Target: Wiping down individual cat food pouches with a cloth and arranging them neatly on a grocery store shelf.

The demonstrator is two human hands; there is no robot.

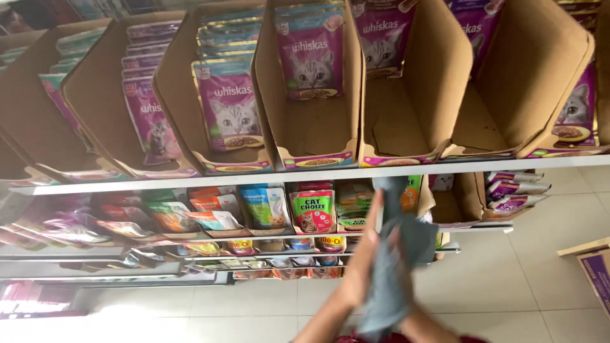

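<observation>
both hands grip a grey cloth [397, 254] below a shelf [318, 174] of pet food pouches.
left hand [363, 263] fingers closed around it, right hand [413, 317] mostly hidden, grip unclear; bunching it firmly should wipe best.

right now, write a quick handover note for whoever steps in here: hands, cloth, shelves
Left hand: raised, fingers flat against the grey fabric cloth.
Right hand: hidden behind the cloth, state unclear.
Cloth hangs in front of the lower shelves, below the white top shelf edge.
Brown cardboard display trays on top hold purple pet food pouches; two trays on the right look nearly empty.
No wiping contact with a shelf visible.
</observation>
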